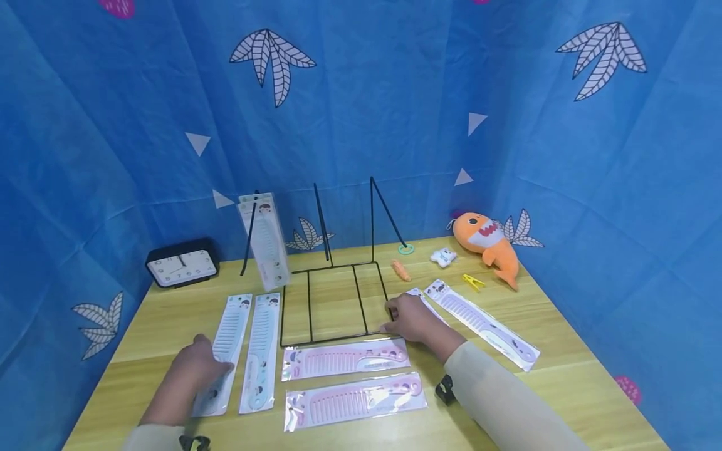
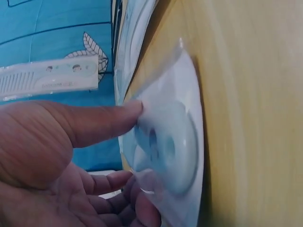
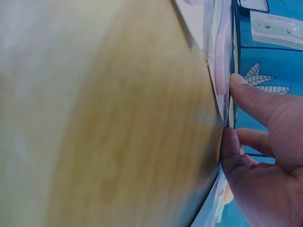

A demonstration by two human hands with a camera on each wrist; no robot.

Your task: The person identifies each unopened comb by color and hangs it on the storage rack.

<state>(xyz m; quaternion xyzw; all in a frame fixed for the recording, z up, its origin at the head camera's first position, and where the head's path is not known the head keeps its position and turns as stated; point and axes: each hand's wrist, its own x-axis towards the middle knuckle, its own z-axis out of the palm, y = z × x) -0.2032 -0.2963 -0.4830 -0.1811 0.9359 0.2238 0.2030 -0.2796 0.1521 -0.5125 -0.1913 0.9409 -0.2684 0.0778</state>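
At the left of the table, my left hand (image 1: pixel 197 366) pinches the lower end of a packaged pale-blue comb (image 2: pixel 177 142), thumb on the clear wrapper and fingers at its edge. That end tilts up off the wood in the left wrist view. Beside it lies a second packaged blue comb (image 1: pixel 261 354). A black wire rack (image 1: pixel 338 336) stands in the middle, with a packaged comb (image 1: pixel 265 241) hanging on its left hook. My right hand (image 1: pixel 414 316) grips the rack's front right corner with thumb and fingertips; the contact is partly hidden.
Two packaged pink combs (image 1: pixel 346 359) lie in front of the rack. A packaged purple comb (image 1: pixel 482 322) lies at the right, another half under my right arm. Behind are an orange plush shark (image 1: pixel 487 241), small trinkets, a yellow clip (image 1: pixel 472 282) and a black clock (image 1: pixel 182 263).
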